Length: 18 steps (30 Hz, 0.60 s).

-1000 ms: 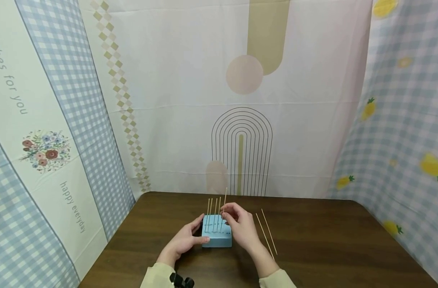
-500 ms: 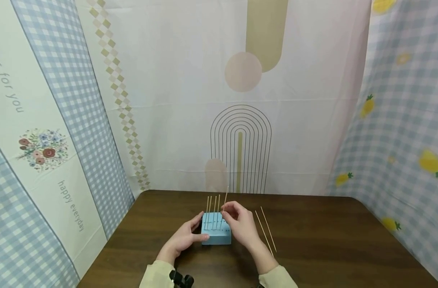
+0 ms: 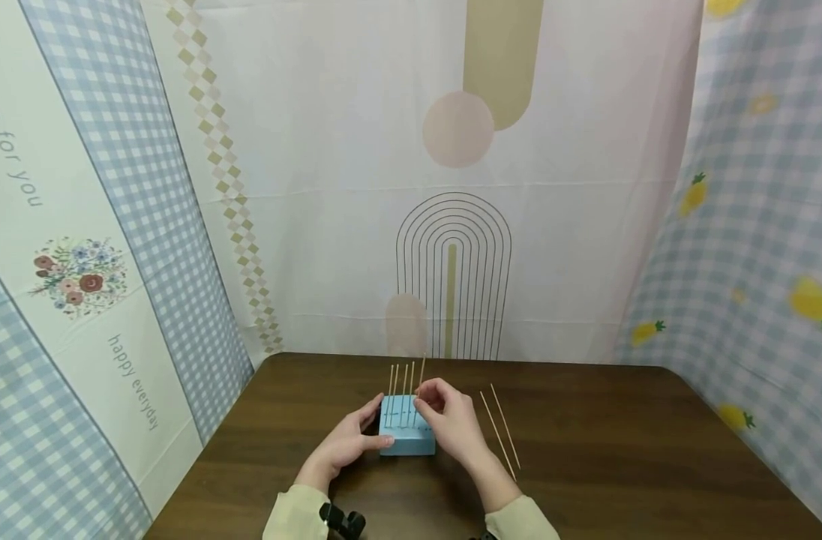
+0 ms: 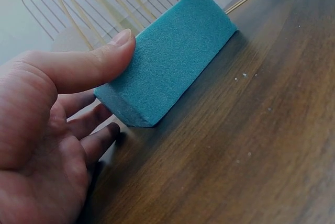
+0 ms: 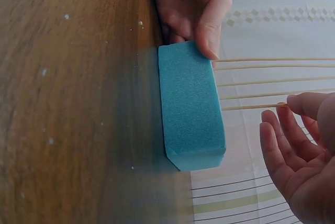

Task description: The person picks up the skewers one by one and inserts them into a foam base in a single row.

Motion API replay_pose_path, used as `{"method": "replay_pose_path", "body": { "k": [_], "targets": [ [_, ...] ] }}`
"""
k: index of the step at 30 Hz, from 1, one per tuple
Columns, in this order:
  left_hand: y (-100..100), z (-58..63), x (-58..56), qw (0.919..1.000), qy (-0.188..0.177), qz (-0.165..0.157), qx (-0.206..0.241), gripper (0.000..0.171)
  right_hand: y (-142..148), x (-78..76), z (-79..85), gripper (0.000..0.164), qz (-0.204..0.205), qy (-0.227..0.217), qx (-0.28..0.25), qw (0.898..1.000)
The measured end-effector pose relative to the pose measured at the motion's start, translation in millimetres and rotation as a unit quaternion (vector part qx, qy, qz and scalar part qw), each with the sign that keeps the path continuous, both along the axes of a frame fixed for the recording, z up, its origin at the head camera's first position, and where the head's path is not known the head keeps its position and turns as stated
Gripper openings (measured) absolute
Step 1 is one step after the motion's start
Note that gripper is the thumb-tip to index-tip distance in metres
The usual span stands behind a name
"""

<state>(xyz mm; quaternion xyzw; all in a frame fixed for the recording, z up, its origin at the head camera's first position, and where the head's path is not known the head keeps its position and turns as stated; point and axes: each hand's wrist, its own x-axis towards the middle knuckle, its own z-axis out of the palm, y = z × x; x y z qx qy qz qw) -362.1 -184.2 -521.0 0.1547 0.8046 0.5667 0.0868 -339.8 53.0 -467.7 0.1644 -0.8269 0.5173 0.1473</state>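
Observation:
A light blue foam block sits on the wooden table, with several thin bamboo skewers standing upright in its top. My left hand grips the block's left side, thumb across the near face and fingers behind. Between thumb and fingertips, my right hand pinches another bamboo skewer at the right end of the row. That skewer rises almost vertically from the block's top, its lower end overlapping the block's edge in the right wrist view. Small dark holes or marks dot the block's top.
Two loose skewers lie on the table to the right of my right forearm. Patterned cloth hangs behind the table and along both sides. White crumbs dot the wood near the block.
The skewer in my right hand leaned right half a second ago; now it is straighter and slightly lower. My left hand keeps its hold on the block. The head view has shifted slightly.

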Motion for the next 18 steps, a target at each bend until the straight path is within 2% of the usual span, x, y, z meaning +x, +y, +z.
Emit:
{"method": "replay_pose_path", "body": {
  "k": [18],
  "targets": [
    [-0.5, 2.4, 0.0, 1.0, 0.002, 0.003, -0.005, 0.097, -1.3, -3.0, -8.7, 0.009, -0.002, 0.003, 0.03, 1.0]
  ]
}}
